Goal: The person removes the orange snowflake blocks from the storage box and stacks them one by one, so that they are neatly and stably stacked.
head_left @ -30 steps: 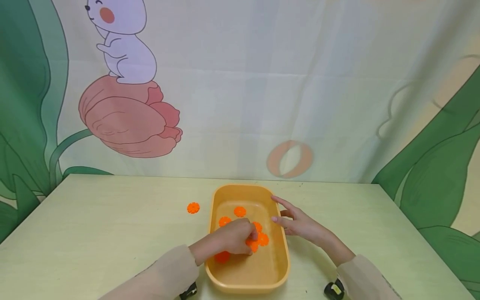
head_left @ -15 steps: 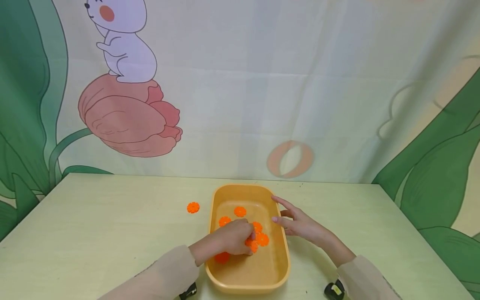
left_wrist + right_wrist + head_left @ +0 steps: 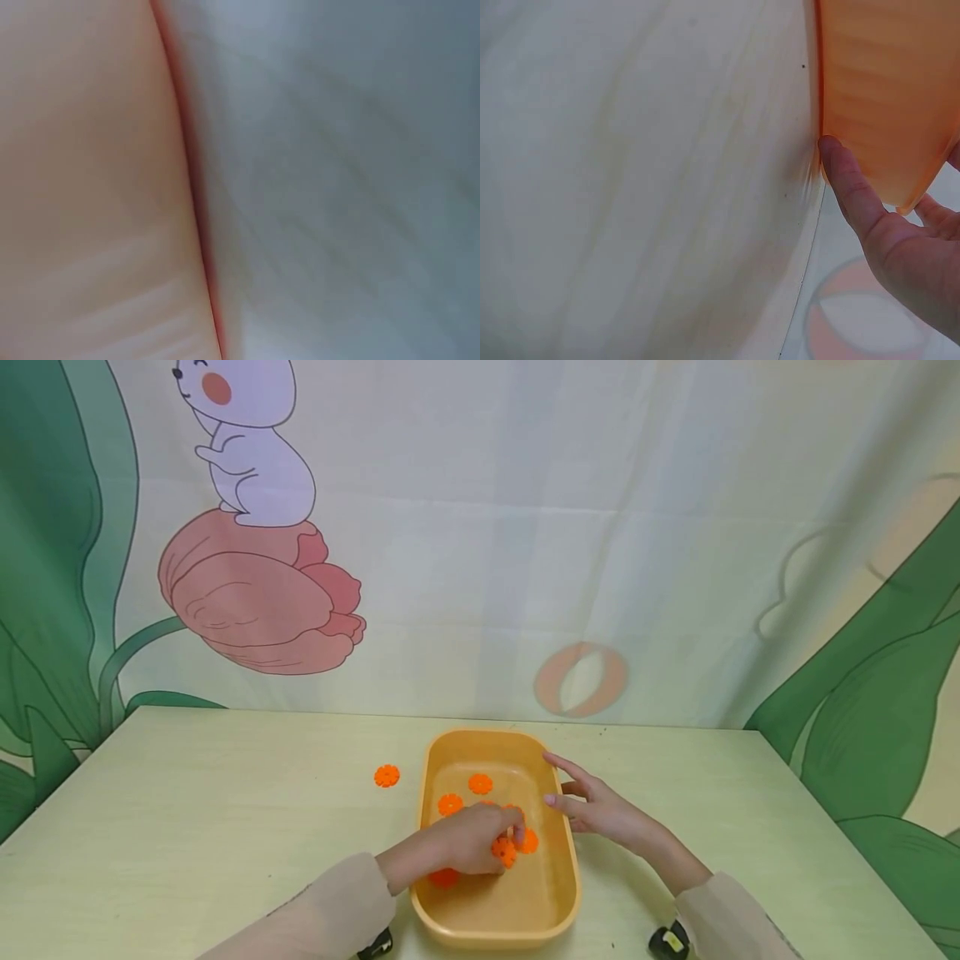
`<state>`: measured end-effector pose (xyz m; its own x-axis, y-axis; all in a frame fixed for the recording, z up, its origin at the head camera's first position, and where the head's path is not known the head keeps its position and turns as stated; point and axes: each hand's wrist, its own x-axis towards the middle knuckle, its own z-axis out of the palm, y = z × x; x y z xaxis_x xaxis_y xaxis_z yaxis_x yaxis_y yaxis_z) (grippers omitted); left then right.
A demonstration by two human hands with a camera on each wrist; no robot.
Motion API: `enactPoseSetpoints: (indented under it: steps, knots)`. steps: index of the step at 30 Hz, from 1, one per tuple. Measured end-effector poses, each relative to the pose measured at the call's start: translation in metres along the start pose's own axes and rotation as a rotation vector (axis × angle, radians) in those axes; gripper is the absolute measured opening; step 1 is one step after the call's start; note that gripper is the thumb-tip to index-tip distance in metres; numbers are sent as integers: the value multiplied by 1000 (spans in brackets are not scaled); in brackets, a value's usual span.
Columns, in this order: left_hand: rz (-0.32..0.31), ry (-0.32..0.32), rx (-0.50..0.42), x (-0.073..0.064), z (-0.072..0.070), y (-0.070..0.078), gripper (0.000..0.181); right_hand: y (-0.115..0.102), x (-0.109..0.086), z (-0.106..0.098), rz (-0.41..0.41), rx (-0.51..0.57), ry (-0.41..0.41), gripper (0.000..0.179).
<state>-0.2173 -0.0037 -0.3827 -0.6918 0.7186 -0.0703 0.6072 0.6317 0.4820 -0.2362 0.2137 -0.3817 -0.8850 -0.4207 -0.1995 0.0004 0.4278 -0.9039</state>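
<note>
A yellow-orange plastic tray (image 3: 487,938) lies lengthwise on the table, with several orange flower-shaped discs inside. Reaching over its left wall, my left hand (image 3: 474,838) pinches a flower disc (image 3: 504,852) between thumb and fingers; the disc stands tilted just above the tray floor. Another disc (image 3: 528,841) lies right beside the fingertips, and parts of others are hidden under the hand. My right hand (image 3: 596,802) touches the tray's right wall with its fingers extended. In the right wrist view, one straight finger of that hand (image 3: 904,247) rests against the orange tray wall (image 3: 885,90).
One loose flower disc (image 3: 387,776) lies on the table (image 3: 225,810) left of the tray. A printed curtain (image 3: 450,543) hangs behind the table's back edge. The left wrist view holds a close, smooth beige surface (image 3: 82,180) that I cannot identify.
My left hand has moved slightly right inside the tray, and the pinched disc has turned to face the camera more fully. The right hand and the tray have stayed in place.
</note>
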Motion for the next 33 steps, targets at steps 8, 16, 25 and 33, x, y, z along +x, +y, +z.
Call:
enactPoseSetpoints:
  steps: [8, 16, 25, 33]
  knots:
    - [-47, -13, -50, -1, 0, -1, 25, 0, -1, 0, -16, 3, -13, 70]
    - [-40, -27, -36, -2, -2, 0, 31, 2, -1, -1, -26, 10, -18, 72]
    - [-46, -20, -43, -4, -5, 2, 31, 2, 0, -1, -25, 11, -15, 72]
    - [-31, 56, -130, -12, -17, 1, 32, 2, 1, -1, -3, -5, 3, 69]
